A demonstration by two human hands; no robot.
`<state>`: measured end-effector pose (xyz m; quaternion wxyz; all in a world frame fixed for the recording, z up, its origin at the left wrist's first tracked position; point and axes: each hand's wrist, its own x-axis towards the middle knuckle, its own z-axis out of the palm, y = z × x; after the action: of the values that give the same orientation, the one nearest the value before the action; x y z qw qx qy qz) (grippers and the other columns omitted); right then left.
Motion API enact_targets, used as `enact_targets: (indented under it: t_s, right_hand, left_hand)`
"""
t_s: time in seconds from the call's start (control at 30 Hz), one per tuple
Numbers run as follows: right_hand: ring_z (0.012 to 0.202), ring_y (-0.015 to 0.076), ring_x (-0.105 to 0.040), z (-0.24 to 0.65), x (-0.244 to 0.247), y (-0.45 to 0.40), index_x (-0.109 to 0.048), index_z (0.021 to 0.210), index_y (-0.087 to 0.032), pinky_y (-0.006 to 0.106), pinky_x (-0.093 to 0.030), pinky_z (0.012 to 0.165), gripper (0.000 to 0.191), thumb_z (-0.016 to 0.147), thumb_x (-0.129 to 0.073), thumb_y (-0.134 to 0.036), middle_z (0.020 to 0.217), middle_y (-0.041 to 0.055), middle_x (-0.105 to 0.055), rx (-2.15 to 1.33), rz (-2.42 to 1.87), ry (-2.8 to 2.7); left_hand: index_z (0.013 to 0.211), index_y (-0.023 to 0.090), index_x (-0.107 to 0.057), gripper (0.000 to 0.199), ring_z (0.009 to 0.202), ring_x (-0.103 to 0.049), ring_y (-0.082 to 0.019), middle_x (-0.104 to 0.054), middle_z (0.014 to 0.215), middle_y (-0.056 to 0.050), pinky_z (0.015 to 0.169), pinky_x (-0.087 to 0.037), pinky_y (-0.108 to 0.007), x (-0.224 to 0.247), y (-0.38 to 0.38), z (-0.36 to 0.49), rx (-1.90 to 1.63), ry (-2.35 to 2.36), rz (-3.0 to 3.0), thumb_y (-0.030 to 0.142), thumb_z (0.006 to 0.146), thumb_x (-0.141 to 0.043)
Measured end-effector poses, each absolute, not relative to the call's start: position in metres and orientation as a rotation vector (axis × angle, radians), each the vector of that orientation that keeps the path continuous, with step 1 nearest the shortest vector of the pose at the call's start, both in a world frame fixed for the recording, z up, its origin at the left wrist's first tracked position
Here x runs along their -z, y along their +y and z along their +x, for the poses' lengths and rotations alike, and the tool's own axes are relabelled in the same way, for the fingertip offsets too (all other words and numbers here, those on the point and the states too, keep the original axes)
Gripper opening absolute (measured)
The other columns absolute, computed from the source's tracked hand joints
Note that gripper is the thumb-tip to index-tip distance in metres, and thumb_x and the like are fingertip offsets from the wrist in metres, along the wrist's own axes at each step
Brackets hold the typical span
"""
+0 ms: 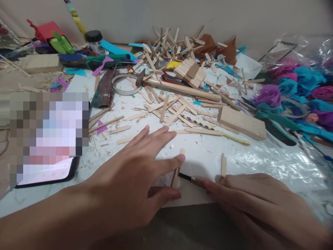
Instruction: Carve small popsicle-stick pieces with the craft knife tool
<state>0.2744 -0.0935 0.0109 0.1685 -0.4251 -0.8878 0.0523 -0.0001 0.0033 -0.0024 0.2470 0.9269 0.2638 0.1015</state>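
My left hand (145, 166) is spread low over the white sheet, index finger and thumb pinning down a craft stick (182, 151) that points away from me. My right hand (255, 201) grips a small carving knife (192, 179) with a dark blade, a metal collar and a wooden handle. Its blade tip touches the craft stick between my left index finger and thumb. Just beyond my right knuckles a second piece of craft stick (223, 165) shows; its lower end is hidden by the hand.
Left stands a phone (49, 178) with a lit, blurred screen. Behind lie loose craft sticks (177, 114), a spotted pencil (215, 130), a hammer (182, 88), a tape roll (125, 91) and a wood block (241, 123). Green-handled scissors (279, 130) and crepe flowers (299, 80) lie right.
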Motion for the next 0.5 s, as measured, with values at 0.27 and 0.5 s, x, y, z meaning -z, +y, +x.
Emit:
enact_targets:
  t_s: [0.27, 0.5]
  right_hand:
    - [0.044, 0.0146, -0.058, 0.2743, -0.0107, -0.0942, -0.061, 0.125, -0.019, 0.034, -0.038, 0.042, 0.029, 0.116, -0.034, -0.016, 0.06, -0.0046, -0.061, -0.193, -1.202, -2.532]
    - [0.045, 0.0141, -0.057, 0.2754, -0.0078, -0.0964, -0.06, 0.124, -0.024, 0.033, -0.04, 0.045, 0.03, 0.118, -0.031, -0.02, 0.061, -0.0057, -0.061, -0.175, -1.242, -2.497]
  left_hand:
    - [0.153, 0.034, -0.064, 0.054, 0.166, -0.028, -0.042, -0.035, 0.177, -0.016, 0.129, -0.024, -0.078, 0.0048, 0.0038, -0.0005, -0.288, 0.729, 2.515, 0.049, 0.101, -0.069]
    - [0.149, 0.036, -0.068, 0.056, 0.164, -0.034, -0.042, -0.037, 0.176, -0.016, 0.129, -0.029, -0.073, 0.0034, 0.0044, 0.001, -0.289, 0.76, 2.544, 0.054, 0.097, -0.073]
